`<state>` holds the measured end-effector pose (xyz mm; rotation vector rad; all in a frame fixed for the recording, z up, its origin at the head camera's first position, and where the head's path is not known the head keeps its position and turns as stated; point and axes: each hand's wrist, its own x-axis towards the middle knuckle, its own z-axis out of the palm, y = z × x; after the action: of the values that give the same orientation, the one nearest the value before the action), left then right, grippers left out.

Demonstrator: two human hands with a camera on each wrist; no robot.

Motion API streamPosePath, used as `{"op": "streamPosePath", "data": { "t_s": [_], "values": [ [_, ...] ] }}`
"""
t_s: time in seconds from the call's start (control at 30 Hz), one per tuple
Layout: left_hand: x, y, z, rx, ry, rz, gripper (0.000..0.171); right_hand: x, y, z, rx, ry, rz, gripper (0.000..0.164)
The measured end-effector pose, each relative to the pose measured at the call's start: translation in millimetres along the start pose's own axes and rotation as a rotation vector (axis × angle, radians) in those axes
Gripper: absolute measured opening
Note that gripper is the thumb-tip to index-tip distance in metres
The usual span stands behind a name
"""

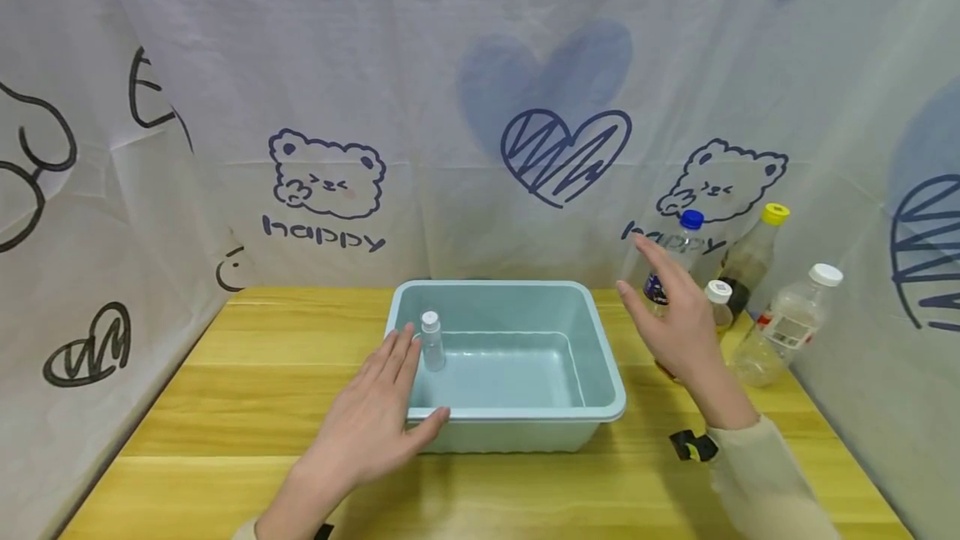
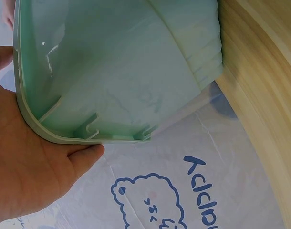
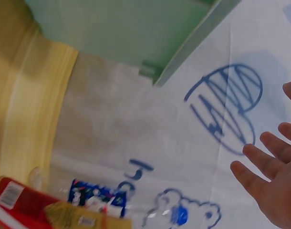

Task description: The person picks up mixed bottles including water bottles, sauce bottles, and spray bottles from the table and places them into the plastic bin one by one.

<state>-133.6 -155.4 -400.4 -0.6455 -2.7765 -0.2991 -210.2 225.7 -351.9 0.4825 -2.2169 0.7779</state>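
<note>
A pale green plastic tub stands on the wooden table, with a small clear bottle with a white cap upright inside, near its left wall. My left hand rests on the tub's near left corner, fingers straight along the rim and thumb at the front edge; the left wrist view shows this hand against the rim from below. To the tub's right, my right hand is raised with its fingers apart, holding nothing. It partly hides a blue-capped bottle and a small white-capped bottle.
Behind the right hand stand a yellow-capped bottle with dark liquid and a larger clear bottle with a white cap. A white curtain printed with hearts and bears closes off the table's back and sides.
</note>
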Motion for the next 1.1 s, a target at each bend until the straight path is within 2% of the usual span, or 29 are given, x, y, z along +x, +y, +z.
{"op": "streamPosePath", "data": {
  "t_s": [0.3,0.6,0.77,1.1],
  "values": [
    [1.1,-0.5,0.3,-0.001,0.005,0.0,0.093,-12,25,-17,-0.034,0.142,0.044,0.059],
    [0.3,-0.2,-0.5,-0.002,-0.001,0.0,0.093,-30,53,-33,-0.012,0.2,0.205,0.059],
    [0.0,0.0,-1.0,-0.002,-0.002,-0.004,0.093,-39,66,-36,-0.019,0.208,0.234,0.057],
    [-0.3,0.4,-0.8,-0.003,-0.005,-0.008,0.093,-58,85,-33,-0.048,0.149,0.316,0.06]
  ]
}}
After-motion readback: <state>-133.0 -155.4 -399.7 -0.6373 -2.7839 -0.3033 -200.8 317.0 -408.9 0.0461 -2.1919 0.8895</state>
